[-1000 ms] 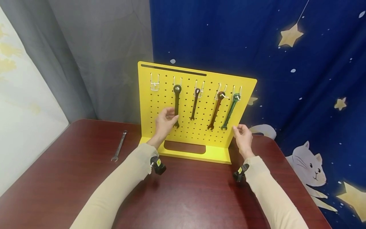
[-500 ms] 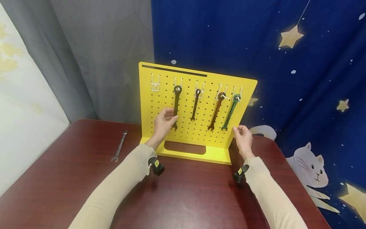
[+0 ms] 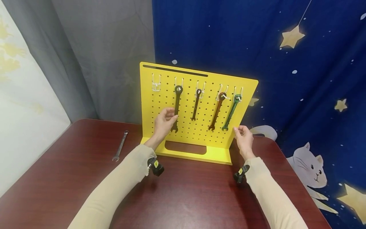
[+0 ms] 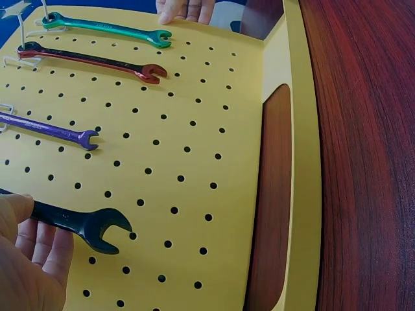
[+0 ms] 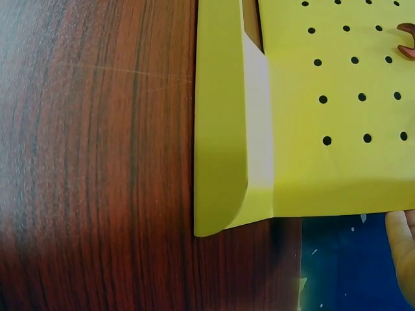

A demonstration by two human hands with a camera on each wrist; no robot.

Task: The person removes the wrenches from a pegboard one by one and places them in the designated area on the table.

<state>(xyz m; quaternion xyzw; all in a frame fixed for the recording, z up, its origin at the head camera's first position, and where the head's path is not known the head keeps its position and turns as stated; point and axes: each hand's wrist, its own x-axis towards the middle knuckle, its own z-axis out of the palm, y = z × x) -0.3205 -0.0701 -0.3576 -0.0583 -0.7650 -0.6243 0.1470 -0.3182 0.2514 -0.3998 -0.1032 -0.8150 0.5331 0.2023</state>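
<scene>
left hand (image 3: 164, 122) is pinching the black wrench (image 3: 176, 106) hanging on the yellow pegboard (image 3: 197, 140), right hand (image 3: 243, 136) loosely curled gripping its edge, so a sloppy tug could probably tip the board or knock the neighbouring wrenches off

A staged demo corner: yellow pegboard (image 3: 197, 108) of wrenches on a red-brown table (image 3: 183, 190), cartoon-cat curtain (image 3: 286, 63) behind.
</scene>
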